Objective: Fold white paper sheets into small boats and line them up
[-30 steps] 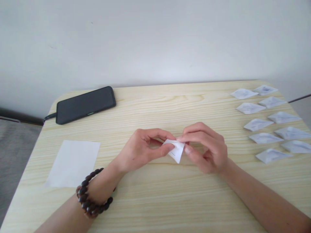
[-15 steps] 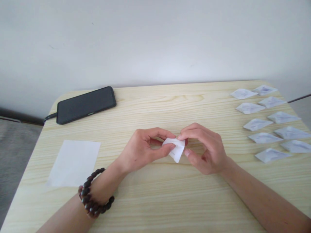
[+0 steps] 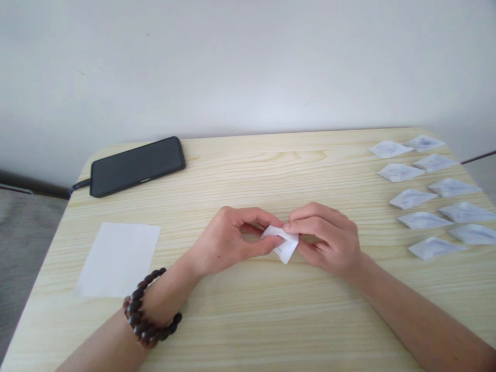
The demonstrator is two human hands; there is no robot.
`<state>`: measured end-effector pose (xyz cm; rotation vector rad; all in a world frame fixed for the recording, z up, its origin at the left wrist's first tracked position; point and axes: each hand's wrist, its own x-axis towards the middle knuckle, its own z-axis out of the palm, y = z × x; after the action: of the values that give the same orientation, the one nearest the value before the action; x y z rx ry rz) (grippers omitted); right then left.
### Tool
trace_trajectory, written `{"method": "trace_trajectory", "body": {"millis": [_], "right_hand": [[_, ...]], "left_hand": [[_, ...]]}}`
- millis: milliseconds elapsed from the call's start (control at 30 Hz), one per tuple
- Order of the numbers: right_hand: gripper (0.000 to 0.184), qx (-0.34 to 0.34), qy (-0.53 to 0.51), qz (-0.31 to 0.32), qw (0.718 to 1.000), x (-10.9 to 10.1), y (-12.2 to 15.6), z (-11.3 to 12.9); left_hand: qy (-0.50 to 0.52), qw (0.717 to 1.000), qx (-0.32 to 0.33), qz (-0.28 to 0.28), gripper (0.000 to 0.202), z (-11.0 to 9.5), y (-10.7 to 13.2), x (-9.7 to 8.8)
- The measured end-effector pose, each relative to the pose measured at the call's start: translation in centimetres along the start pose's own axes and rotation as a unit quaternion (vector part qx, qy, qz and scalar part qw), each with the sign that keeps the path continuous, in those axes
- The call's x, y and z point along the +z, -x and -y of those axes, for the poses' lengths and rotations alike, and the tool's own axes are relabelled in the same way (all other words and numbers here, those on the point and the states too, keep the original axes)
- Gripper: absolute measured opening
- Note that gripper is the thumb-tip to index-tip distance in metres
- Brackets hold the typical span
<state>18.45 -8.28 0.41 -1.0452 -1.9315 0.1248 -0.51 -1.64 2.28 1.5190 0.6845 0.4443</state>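
Note:
A small folded white paper [image 3: 287, 250] is held above the middle of the table, with a short dark mark on its front face. My left hand [image 3: 236, 235] pinches it from the left, thumb on the front and fingers behind. At its right upper edge, my right hand [image 3: 329, 237] grips the paper between fingertips; its thumb is partly hidden behind the paper. A dark bead bracelet [image 3: 137, 310] circles my left wrist. Several folded paper boats [image 3: 413, 198] lie in two columns on the right.
A flat white paper sheet [image 3: 118, 258] lies on the left of the wood-grain table [image 3: 248, 330]. Behind it sits a black phone [image 3: 137, 166] with a cable [image 3: 80, 185] plugged into its left end. A pale wall [image 3: 248, 67] rises along the table's back edge.
The folded paper has shifted slightly right and down. My right thumb has moved from beside the paper to behind it, and the right fingers have closed in on its edge.

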Motion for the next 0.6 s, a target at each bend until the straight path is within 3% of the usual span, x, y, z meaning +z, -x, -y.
{"method": "trace_trajectory", "body": {"millis": [333, 600], "right_hand": [[0.018, 0.016, -0.042, 0.007, 0.999, -0.04, 0.17, 0.11], [0.016, 0.080, -0.116, 0.047, 0.989, -0.60, -0.45, 0.56]], "left_hand": [[-0.018, 1.000, -0.016, 0.012, 0.014, -0.01, 0.16, -0.09], [-0.014, 0.999, -0.035, -0.014, 0.012, -0.10, 0.21, 0.00]]}}
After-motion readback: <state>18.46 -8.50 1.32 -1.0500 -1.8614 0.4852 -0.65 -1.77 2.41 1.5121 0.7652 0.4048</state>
